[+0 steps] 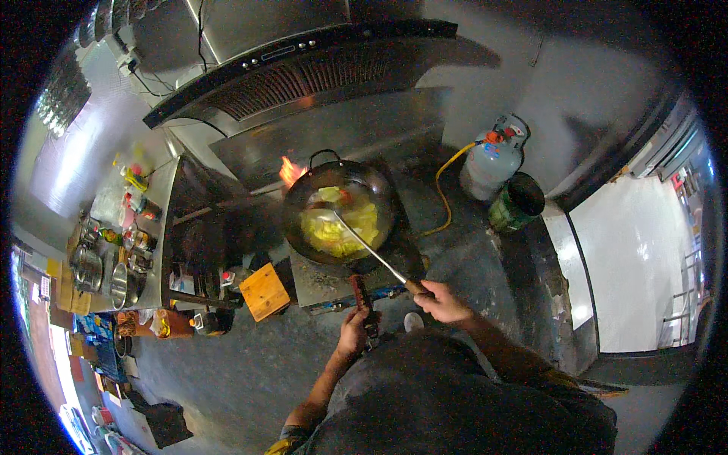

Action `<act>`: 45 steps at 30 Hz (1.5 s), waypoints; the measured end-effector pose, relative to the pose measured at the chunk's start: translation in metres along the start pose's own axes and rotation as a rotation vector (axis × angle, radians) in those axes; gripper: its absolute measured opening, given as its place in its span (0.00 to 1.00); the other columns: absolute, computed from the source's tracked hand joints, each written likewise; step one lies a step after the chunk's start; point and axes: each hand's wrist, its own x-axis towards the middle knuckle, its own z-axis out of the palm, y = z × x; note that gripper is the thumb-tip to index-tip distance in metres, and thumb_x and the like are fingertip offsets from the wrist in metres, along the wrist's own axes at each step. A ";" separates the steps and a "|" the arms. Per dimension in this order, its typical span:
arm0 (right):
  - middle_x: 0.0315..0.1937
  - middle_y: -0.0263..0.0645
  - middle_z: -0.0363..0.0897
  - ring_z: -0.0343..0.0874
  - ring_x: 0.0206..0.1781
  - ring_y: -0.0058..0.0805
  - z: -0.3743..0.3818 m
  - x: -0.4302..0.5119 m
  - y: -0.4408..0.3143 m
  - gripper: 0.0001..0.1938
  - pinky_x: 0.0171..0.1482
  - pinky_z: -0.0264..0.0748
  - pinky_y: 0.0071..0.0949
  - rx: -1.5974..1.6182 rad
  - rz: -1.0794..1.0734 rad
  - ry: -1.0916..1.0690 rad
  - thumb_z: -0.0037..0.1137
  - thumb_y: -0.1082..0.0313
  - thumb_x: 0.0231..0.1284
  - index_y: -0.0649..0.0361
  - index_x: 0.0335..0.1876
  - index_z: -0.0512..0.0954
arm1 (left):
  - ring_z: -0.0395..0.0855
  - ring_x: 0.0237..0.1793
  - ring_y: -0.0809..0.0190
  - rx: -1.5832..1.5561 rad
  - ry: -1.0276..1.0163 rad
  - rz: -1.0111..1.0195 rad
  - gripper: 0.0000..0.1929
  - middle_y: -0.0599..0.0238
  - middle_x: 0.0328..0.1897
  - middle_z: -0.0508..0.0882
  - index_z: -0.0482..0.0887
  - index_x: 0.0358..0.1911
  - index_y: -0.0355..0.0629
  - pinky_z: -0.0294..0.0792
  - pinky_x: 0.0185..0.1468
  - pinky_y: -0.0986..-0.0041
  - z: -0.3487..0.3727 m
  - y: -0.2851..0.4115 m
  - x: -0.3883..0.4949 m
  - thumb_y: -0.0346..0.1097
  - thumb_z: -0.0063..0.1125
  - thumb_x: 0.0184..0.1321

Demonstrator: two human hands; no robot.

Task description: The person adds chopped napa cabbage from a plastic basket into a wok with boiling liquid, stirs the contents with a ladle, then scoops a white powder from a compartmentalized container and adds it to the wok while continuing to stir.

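A large dark wok (301, 239) sits on the stove, with yellow-green leafy vegetables (364, 224) and a bit of something red inside. My right hand (446, 303) grips the wooden handle of a long metal ladle or spatula (372, 252), whose head rests among the food in the wok. My left hand (354, 331) is closed around the wok's brownish-red handle (359, 293), which points toward my body. Orange flame (292, 170) rises at the wok's far left rim, close to its metal loop handle (324, 153).
A range hood (307, 74) hangs beyond the stove. At right stand a gas cylinder (493, 162) with a yellow hose (441, 187) and a green bin (515, 207). At left are a wooden board (265, 292) and a metal counter (162, 227) with bottles, jars and bowls.
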 end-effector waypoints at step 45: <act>0.24 0.26 0.69 0.65 0.23 0.13 -0.021 -0.041 -0.028 0.13 0.25 0.63 0.18 -0.220 0.093 -0.044 0.50 0.62 0.64 0.61 0.49 0.74 | 0.80 0.38 0.61 -0.169 -0.020 -0.033 0.17 0.61 0.40 0.82 0.75 0.47 0.42 0.71 0.40 0.69 -0.009 0.003 -0.007 0.43 0.59 0.59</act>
